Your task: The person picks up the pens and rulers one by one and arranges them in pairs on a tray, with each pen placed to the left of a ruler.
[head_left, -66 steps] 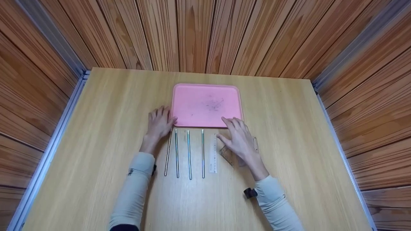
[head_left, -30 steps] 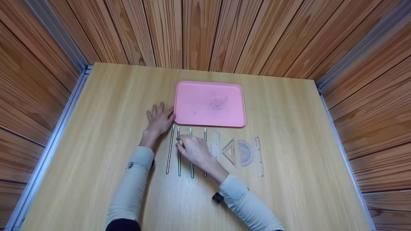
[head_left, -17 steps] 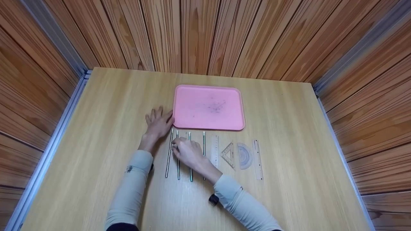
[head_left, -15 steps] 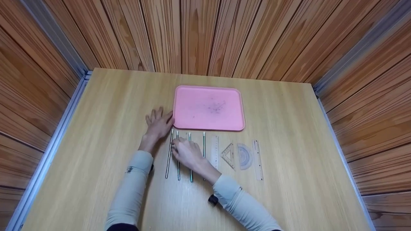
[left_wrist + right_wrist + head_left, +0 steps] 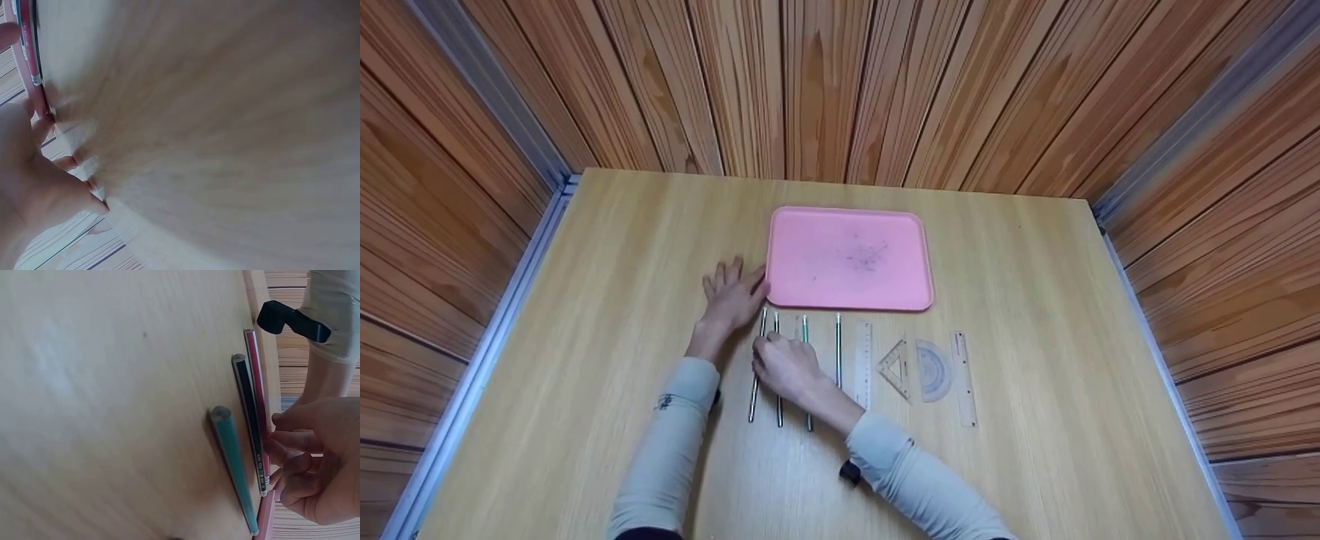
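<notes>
Beneath the fingers [image 5: 733, 271] spreads a broad, pale yellow-brown wood-grain tabletop [image 5: 1057, 315], with a soft whitish sheen of light on the side nearer the person. Well beyond the fingertips, past its far edge, stands a reddish-brown, dark-grained plank back wall [image 5: 817, 90], and matching plank side walls [image 5: 1260, 225] rise to their left and right. Grey metal rails [image 5: 514, 300] border the tabletop's sides, and grey metal corner posts [image 5: 495, 82] join the walls.
</notes>
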The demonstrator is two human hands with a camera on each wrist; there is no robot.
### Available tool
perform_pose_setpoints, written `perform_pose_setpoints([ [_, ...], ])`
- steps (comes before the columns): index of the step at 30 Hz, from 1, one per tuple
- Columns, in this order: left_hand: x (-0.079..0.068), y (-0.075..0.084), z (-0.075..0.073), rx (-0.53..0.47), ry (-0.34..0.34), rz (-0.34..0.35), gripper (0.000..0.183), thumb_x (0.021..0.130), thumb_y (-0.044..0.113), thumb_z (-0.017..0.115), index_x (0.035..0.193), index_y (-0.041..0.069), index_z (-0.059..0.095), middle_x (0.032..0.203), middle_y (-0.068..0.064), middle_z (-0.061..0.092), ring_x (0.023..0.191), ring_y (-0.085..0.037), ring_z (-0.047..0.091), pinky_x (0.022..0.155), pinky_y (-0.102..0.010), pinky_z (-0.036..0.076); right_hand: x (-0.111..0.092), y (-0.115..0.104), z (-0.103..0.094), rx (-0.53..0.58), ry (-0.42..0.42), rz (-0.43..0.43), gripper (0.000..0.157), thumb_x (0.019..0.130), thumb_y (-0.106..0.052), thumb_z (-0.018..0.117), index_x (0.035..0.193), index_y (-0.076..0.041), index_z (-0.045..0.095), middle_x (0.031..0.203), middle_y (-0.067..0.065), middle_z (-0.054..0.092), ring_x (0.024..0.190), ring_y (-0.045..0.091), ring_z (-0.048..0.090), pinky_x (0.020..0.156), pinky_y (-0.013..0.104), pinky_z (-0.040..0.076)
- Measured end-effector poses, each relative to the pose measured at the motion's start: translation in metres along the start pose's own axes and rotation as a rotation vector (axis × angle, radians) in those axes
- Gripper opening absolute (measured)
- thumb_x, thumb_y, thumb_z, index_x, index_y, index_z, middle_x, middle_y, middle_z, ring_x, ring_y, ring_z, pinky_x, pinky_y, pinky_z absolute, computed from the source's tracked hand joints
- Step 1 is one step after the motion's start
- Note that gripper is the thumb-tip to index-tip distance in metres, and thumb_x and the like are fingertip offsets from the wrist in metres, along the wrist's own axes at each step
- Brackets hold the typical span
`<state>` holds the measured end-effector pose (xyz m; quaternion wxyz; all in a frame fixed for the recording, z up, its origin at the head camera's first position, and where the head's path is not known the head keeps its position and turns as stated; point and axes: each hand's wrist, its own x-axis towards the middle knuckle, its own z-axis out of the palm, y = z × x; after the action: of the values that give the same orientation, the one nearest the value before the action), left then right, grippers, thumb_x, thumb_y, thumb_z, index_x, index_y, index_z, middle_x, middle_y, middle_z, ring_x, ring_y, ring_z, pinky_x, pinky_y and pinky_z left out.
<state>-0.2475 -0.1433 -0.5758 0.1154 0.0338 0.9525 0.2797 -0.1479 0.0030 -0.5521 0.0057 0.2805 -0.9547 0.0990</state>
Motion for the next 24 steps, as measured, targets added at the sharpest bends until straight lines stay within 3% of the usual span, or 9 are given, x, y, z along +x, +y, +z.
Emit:
perform_pose_setpoints([
  [9,0.001,0.0,0.002,-0.003,0.008,0.007,0.058,0.105,0.052,0.032,0.157,0.028,0.03,0.167,-0.019,0.0,0.15,-0.049,-0.011,0.115,-0.069,-0.015,0.005,-0.005,0.005,-0.095,0.003,0.041,0.023,0.094,-0.035,0.065,0.1,-0.013,0.07,0.09,0.006,0.07,0.071,0.023,0.067,0.048,0.037,0.05],
  [14,0.002,0.001,0.003,0.009,-0.003,-0.007,0.058,0.105,0.052,0.032,0.157,0.026,0.031,0.167,-0.019,0.001,0.151,-0.048,-0.01,0.115,-0.068,-0.014,0.009,-0.008,0.009,-0.194,-0.028,0.073,0.03,0.092,-0.039,0.065,0.108,-0.015,0.072,0.106,0.005,0.071,0.088,0.025,0.065,0.064,0.04,0.052],
  [19,0.002,0.001,0.002,0.007,-0.01,-0.018,0.057,0.105,0.051,0.031,0.157,0.027,0.03,0.167,-0.018,0.0,0.151,-0.048,-0.011,0.115,-0.068,-0.015,0.014,-0.008,0.007,-0.165,-0.065,0.112,0.035,0.092,-0.035,0.064,0.118,-0.012,0.068,0.104,0.005,0.073,0.094,0.027,0.063,0.076,0.041,0.046],
  [24,0.002,0.002,0.0,0.008,-0.018,-0.017,0.057,0.105,0.051,0.031,0.157,0.027,0.03,0.167,-0.019,-0.001,0.151,-0.048,-0.012,0.115,-0.068,-0.015,0.018,-0.008,0.006,-0.132,-0.067,0.147,0.039,0.09,-0.04,0.068,0.113,-0.009,0.068,0.095,0.004,0.075,0.089,0.026,0.062,0.08,0.041,0.041],
])
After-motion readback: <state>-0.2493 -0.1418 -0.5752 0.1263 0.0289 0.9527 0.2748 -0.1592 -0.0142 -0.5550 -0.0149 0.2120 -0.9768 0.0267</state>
